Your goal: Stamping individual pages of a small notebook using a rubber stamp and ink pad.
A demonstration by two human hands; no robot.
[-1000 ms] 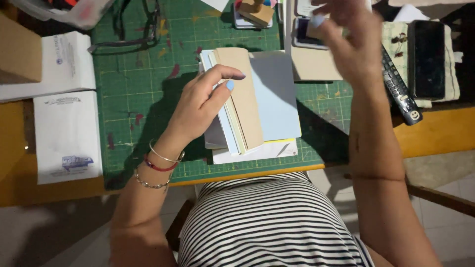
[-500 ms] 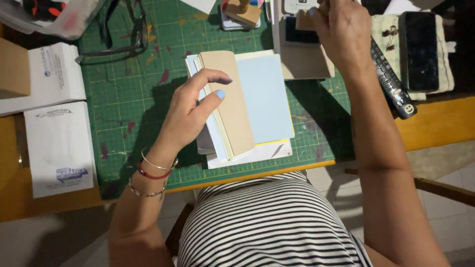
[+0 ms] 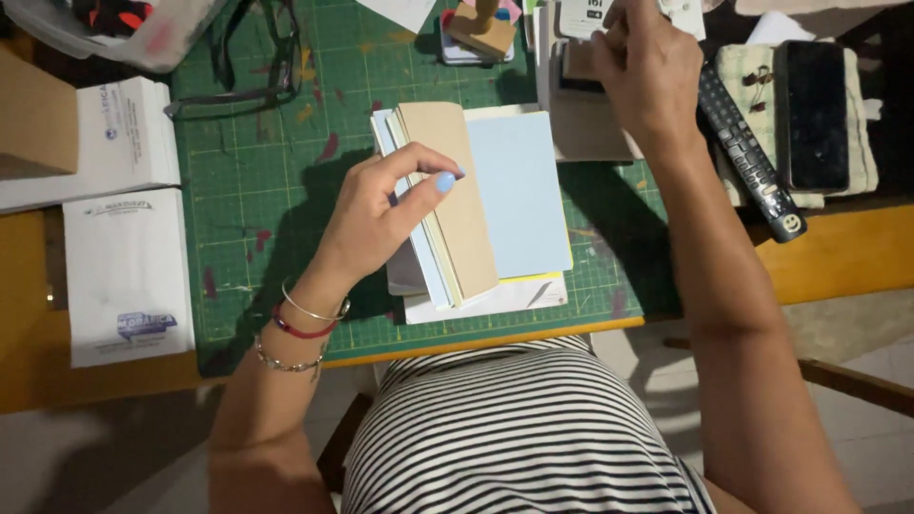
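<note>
the stack of paper sheets (image 3: 476,214) lies on the green cutting mat (image 3: 257,219) near the middle of the counter (image 3: 838,252), just ahead of the striped shirt (image 3: 519,428). its long axis runs from about 12 o'clock down to 6 o'clock, tipped a little so the top leans toward 11. on top sits a tan card (image 3: 452,200), with a pale blue sheet (image 3: 519,195) beside it at 3 o'clock and thin white and blue edges showing along the 9 o'clock side. the left hand (image 3: 381,224) comes in from 8 o'clock and rests on that left edge, fingers curled and the thumb laid across the tan card, pinning the stack rather than lifting it. it is much the nearer of the hands. the right hand (image 3: 643,71) is well apart, off at 1 o'clock from the stack, its fingers bent around a small white card or box (image 3: 586,19) at the far edge; how tightly it grips cannot be told. further out, a black remote (image 3: 747,152) and a dark phone (image 3: 814,114) lie at 3 o'clock, a wooden stamp (image 3: 481,29) at 12 o'clock, glasses (image 3: 252,62) at 10 o'clock, and white envelopes (image 3: 124,266) at 9 o'clock beyond the mat.
</note>
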